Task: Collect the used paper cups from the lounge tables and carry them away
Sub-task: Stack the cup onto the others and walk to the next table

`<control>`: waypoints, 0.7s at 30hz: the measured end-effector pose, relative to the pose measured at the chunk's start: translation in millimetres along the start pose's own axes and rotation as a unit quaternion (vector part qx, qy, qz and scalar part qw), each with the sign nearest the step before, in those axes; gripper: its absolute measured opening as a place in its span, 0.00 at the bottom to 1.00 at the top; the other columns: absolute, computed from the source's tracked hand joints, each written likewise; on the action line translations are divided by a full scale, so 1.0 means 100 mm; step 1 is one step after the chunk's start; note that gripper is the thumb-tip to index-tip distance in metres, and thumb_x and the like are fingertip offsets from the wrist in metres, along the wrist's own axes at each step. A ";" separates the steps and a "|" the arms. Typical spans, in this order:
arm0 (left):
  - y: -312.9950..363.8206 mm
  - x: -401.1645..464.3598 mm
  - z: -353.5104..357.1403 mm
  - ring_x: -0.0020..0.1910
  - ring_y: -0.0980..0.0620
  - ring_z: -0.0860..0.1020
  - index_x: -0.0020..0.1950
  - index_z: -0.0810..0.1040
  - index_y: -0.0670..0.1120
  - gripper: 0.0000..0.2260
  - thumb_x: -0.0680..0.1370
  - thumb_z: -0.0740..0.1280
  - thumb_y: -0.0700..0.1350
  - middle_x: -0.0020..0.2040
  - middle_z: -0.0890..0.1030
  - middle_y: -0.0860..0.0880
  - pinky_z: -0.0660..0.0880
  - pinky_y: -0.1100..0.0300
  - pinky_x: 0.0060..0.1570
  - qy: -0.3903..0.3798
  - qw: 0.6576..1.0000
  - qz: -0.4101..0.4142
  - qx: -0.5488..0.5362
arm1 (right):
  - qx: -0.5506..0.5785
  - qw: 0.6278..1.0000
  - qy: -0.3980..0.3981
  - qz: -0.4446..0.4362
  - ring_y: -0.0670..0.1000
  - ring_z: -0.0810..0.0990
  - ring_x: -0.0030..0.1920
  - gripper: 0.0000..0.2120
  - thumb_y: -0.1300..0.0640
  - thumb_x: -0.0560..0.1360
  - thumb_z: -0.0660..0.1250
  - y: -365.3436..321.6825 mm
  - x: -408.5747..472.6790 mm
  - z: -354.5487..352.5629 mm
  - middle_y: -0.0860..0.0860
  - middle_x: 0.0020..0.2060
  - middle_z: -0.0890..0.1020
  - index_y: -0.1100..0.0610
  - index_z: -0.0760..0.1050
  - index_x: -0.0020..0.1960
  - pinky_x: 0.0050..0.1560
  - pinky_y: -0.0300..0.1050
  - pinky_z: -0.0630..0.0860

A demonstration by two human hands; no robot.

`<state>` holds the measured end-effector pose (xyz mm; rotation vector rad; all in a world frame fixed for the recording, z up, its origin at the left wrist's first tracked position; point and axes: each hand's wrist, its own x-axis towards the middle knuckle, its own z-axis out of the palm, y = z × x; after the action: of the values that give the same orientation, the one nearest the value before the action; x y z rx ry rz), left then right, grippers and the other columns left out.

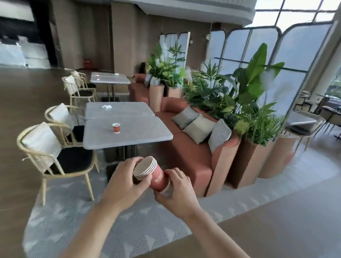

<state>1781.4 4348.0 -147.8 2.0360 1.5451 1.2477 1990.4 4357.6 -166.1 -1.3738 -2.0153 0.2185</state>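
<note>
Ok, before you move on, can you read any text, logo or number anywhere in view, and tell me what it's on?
Stack of red paper cups, held by left hand and right hand: white printed logo with a smaller line under it, too blurred to read.
Single red cup on the grey table: no print legible.
Nothing else in view carries readable text.

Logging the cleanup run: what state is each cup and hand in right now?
Stacked cups: nested, tilted, held off the table.
Left hand: grips the stack's rim end.
Right hand: grips the stack's base end.
Single cup: upright on the near table, untouched.
</note>
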 end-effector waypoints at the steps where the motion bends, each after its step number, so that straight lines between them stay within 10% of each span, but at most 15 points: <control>1: -0.09 -0.05 -0.10 0.63 0.53 0.75 0.70 0.75 0.52 0.27 0.75 0.67 0.63 0.62 0.78 0.56 0.71 0.56 0.63 0.008 1.000 -0.015 0.000 | 0.001 1.000 -0.015 -0.010 0.46 0.76 0.58 0.29 0.36 0.67 0.73 -0.08 0.06 0.10 0.40 0.53 0.76 0.48 0.76 0.63 0.62 0.48 0.72; 21: -1.38 -0.04 -1.24 0.63 0.62 0.73 0.69 0.70 0.64 0.22 0.77 0.69 0.62 0.62 0.74 0.68 0.72 0.60 0.61 0.141 0.961 -0.193 0.139 | 0.178 0.950 -0.195 -0.166 0.48 0.78 0.56 0.27 0.43 0.68 0.78 -0.97 1.43 1.83 0.45 0.55 0.78 0.52 0.78 0.63 0.59 0.54 0.77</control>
<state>1598.1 4365.2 -171.2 1.6302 2.2345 1.2566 1774.0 4482.5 -194.7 -0.7938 -2.3441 0.7081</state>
